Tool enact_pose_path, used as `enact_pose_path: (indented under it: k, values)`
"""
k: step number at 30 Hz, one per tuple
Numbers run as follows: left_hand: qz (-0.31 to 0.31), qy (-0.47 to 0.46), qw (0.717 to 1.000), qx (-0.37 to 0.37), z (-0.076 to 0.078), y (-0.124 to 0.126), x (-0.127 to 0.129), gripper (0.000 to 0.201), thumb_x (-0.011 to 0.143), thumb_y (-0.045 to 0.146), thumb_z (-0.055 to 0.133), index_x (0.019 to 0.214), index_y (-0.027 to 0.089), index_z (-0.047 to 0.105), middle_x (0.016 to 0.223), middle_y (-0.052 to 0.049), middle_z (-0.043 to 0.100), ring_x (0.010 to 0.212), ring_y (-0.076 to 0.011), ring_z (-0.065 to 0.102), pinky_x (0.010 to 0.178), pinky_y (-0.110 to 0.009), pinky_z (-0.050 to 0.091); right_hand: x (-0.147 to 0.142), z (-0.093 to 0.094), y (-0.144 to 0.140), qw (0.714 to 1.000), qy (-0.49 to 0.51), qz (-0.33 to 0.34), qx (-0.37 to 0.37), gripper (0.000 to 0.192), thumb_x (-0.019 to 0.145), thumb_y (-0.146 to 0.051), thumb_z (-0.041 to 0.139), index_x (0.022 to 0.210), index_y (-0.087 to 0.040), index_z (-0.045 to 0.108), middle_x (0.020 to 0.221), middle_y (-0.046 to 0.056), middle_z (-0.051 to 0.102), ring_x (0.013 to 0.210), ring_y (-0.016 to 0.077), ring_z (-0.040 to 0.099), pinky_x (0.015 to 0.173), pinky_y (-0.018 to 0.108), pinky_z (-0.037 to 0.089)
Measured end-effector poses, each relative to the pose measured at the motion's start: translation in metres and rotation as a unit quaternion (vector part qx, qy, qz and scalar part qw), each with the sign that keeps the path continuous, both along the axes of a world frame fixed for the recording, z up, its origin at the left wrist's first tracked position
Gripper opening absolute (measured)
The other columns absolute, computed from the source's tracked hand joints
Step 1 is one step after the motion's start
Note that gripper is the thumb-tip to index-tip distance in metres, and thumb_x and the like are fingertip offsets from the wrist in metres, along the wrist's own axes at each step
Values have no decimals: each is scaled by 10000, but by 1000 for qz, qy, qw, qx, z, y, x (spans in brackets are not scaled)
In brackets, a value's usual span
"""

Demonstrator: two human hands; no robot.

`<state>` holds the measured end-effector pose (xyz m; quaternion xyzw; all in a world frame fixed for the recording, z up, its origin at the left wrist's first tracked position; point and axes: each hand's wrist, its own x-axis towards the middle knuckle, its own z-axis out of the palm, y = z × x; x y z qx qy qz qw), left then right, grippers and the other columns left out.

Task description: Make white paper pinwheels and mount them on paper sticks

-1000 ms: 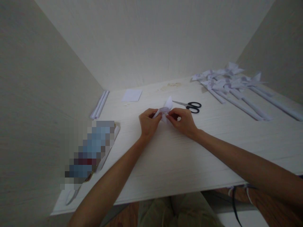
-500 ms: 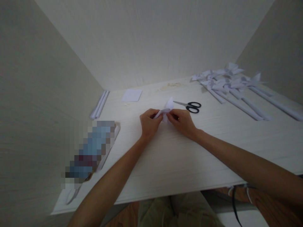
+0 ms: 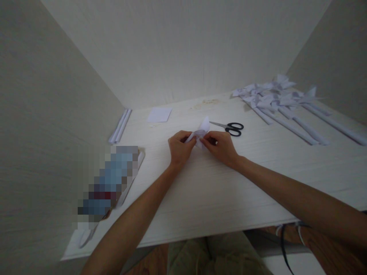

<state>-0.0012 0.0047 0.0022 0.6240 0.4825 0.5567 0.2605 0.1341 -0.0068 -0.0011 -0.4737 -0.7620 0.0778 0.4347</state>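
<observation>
A white paper pinwheel head (image 3: 204,125) is pinched between both my hands above the middle of the table. My left hand (image 3: 181,148) is closed on its left side, with a folded strip of the paper showing between thumb and fingers. My right hand (image 3: 220,147) pinches the lower right part, fingertips close to the centre. One pointed blade stands up past the fingers; the middle is partly hidden. Just behind my right hand lies a pair of scissors (image 3: 233,129) with black handles, blades pointing left.
Several white paper pinwheels on rolled paper sticks (image 3: 301,130) lie at the right. A square paper sheet (image 3: 159,114) lies at the back left, near rolled paper tubes (image 3: 120,126). A blurred-out object (image 3: 114,175) rests at the left edge. Walls (image 3: 177,49) enclose the table (image 3: 200,198).
Both hands keep their pinch on the paper pinwheel head and have barely shifted. The right fingertips moved slightly left, and the paper looks a little more spread around the centre.
</observation>
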Motion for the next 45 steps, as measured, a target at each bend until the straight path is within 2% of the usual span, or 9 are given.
enact_pose_path:
  k: [9,20,29,39,45]
  values:
    - [-6,8,1000,7,0,-1,0,59,573,133,582,596,156,631,579,5,611,533,-99,545,491,-196,436,0,1,2,1000,4,-6,-23,287,771,-245,426,518,-142,516,445,-17,477,406,72,369,427,210,248]
    - [-3,10,1000,3,1,-1,1,44,574,145,590,587,150,631,578,2,615,530,-98,549,492,-196,439,1,-1,1,999,31,6,-12,172,712,-236,516,566,-145,521,519,-4,519,462,84,417,465,205,308]
    - [-14,-1,1000,2,-2,0,1,56,570,145,594,611,143,633,586,3,615,531,-95,551,486,-193,442,1,1,1,1000,2,-8,-28,306,774,-272,435,516,-134,526,437,-21,464,405,67,359,424,206,235]
    - [-6,0,1000,2,1,-2,3,35,556,125,598,569,145,623,556,11,605,521,-93,549,483,-189,441,1,0,0,1000,6,-10,-12,219,711,-278,531,540,-142,538,496,-2,527,447,82,409,459,206,288]
    - [-5,-2,1000,-3,2,-1,3,25,559,137,603,574,139,623,570,3,609,527,-96,554,485,-192,441,1,-1,1,1000,3,-14,-22,286,732,-310,503,504,-139,516,455,-8,503,412,72,389,429,203,260]
